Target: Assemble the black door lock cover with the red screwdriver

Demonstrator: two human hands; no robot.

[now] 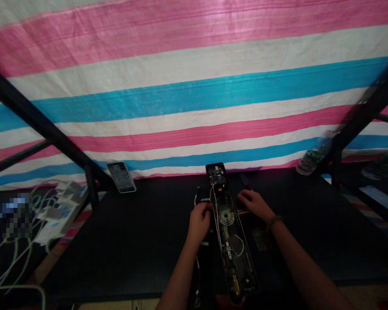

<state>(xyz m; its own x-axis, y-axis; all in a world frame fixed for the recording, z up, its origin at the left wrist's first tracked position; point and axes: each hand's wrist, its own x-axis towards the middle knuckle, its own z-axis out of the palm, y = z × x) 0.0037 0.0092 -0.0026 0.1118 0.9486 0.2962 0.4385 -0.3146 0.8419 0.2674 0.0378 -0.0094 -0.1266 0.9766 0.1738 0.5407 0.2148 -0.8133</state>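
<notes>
Striped pink-white-blue tarp (194,86) behind a black counter (142,241). Long open lock panel (228,228), wiring exposed, lies lengthwise mid-counter, running from the near edge toward the tarp. Left hand (198,221) curled against the panel's left edge, fingers closed on it. Right hand (254,204) rests at its right side, fingers bent; grip unclear. Phone (122,177) leans far left. Bottle (312,157) far right.
</notes>
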